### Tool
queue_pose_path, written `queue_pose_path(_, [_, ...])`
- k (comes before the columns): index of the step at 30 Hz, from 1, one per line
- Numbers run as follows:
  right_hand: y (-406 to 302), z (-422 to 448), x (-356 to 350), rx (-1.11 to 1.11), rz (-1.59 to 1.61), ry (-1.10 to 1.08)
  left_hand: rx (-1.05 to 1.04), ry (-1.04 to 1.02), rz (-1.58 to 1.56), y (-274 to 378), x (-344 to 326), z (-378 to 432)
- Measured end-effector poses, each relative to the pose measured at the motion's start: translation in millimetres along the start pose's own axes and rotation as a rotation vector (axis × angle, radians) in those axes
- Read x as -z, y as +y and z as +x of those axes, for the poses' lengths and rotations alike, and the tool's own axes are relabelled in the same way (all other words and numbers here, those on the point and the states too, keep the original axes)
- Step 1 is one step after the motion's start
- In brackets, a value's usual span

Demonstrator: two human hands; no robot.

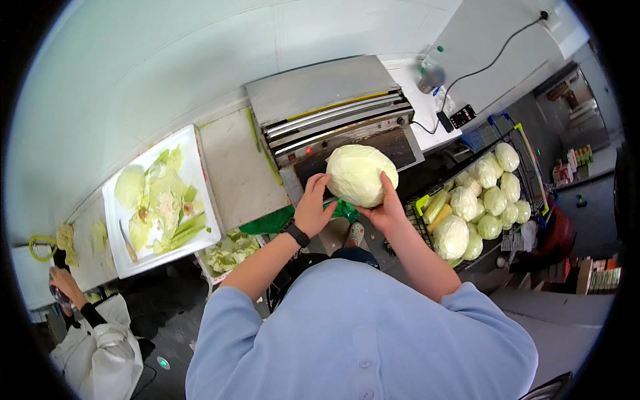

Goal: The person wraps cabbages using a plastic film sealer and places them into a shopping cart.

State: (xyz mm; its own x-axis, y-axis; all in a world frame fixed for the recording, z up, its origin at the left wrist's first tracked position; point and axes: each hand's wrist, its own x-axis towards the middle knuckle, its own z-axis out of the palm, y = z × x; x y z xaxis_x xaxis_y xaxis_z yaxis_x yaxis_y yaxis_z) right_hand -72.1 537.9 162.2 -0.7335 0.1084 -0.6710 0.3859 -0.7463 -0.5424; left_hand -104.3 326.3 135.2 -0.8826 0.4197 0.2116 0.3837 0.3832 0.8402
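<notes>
A large pale green cabbage [361,175] is held up in front of me, over the near edge of the film wrapping machine [332,115]. My right hand [387,212] grips it from the right and below, thumb resting on its face. At its left side are the fingers of my left hand [315,205], with the thumb held apart; a black wristband circles that wrist. Whether film covers the cabbage is hard to tell. The machine has metal rollers and a lit red lamp, and the cabbage hides part of its front plate.
Left, a white tray [114,252] holds cut leaves, stalks and a knife [128,242]; below is a crate of leaves [232,252]. Right, a cart [532,170] carries several wrapped cabbages [495,201]. A power cord [492,62] crosses the wall side. Lower left, another person's hand [67,285] works.
</notes>
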Motion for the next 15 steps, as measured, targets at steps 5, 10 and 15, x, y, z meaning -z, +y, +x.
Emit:
queue_pose_path(5, [2.8, 5.4, -1.8, 0.001, 0.032, 0.005, 0.012, 0.118, -0.081, -14.3, -8.9, 10.5])
queue_pose_path(10, [3.1, 10.6, -1.7, -0.025, 0.075, -0.037, 0.044, 0.015, -0.021, -22.1, -1.2, 18.0])
queue_pose_path(15, [5.5, 9.8, -6.1, -0.007, 0.075, -0.057, -0.197, 0.134, 0.073, -31.6, -7.2, 20.7])
